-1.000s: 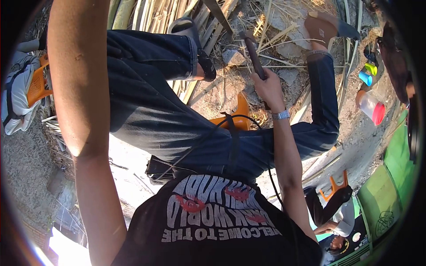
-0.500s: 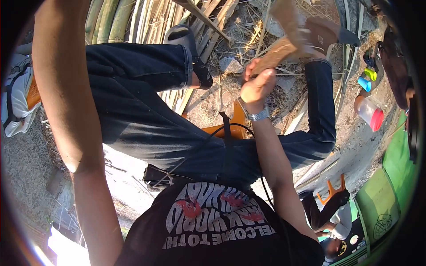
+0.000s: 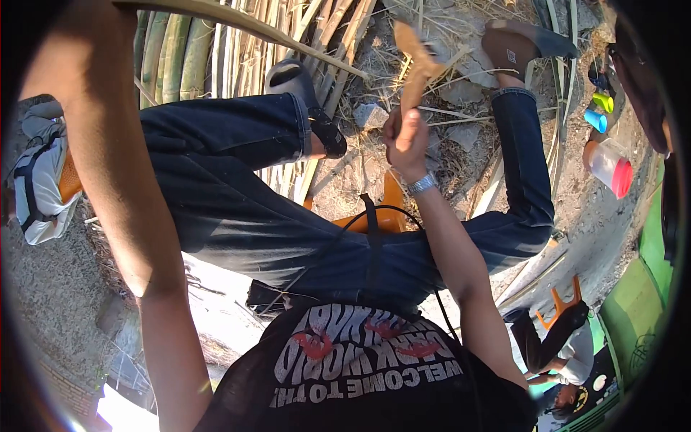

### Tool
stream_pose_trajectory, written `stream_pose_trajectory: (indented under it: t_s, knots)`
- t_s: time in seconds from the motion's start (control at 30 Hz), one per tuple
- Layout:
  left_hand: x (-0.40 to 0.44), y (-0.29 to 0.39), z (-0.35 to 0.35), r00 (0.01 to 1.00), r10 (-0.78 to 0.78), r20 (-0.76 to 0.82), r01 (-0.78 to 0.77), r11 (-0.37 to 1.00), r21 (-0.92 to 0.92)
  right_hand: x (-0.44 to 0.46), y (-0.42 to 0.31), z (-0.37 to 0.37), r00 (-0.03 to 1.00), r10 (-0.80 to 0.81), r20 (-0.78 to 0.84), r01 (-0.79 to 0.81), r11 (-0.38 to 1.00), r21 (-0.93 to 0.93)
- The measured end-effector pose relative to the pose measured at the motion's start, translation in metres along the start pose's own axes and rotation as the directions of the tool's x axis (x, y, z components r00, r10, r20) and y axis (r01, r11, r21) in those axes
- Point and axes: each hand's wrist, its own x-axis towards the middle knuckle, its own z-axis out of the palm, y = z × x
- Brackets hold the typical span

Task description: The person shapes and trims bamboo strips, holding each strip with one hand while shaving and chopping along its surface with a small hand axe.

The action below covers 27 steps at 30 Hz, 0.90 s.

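Note:
My left arm reaches up the left side of the view, and the part of my left hand (image 3: 79, 47) that shows lies at the upper left edge, its fingers hidden. From beside it a long, slightly curved brown strip (image 3: 252, 27) runs right and down over the bamboo, its far tip above the ground. My right hand (image 3: 409, 142), with a metal watch at the wrist, is closed around the lower end of a brown tool (image 3: 414, 79). The tool points upward, and its broad, uneven upper part is slightly blurred. It is right of the strip's tip, apart from it.
Green bamboo poles (image 3: 175, 57) and split strips (image 3: 259, 50) lie at the top. A grey stone (image 3: 370, 116) is near my feet. An orange seat (image 3: 392, 205) is below me. Cups (image 3: 595, 120) and a red-lidded container (image 3: 612, 170) stand right. Other people (image 3: 576, 356) sit at both sides.
The tool in my right hand has swung from thin and edge-on to showing its broad side, now pointing up. The long strip has come further into view, and part of my left hand now shows.

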Motion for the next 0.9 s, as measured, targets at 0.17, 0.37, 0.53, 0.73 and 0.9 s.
stream_pose_trajectory:
  t_s: [0.17,0.37,0.53,0.73,0.9]
  knots:
    - [0.002,0.025,0.012,0.992,-0.015,-0.121,0.026,0.996,0.088,0.019,0.019,-0.001,0.821,0.56,-0.116,-0.571,0.794,-0.21]
    - [-0.013,0.025,0.013,0.981,0.032,-0.189,0.003,0.983,0.182,0.003,-0.051,0.0,0.985,0.129,-0.114,-0.113,0.984,0.136]
    - [-0.017,0.031,0.024,0.99,-0.02,-0.138,-0.008,0.98,-0.201,0.012,0.096,-0.012,0.919,0.383,-0.087,-0.332,0.64,-0.693]
    - [-0.02,0.038,0.037,0.964,0.115,-0.238,-0.075,0.982,0.171,0.014,-0.022,-0.014,0.934,0.337,-0.116,-0.325,0.939,0.113]
    - [-0.017,0.032,0.038,0.954,0.115,-0.277,-0.069,0.983,0.172,-0.004,0.039,0.0,0.998,-0.049,-0.051,0.052,0.997,0.064]
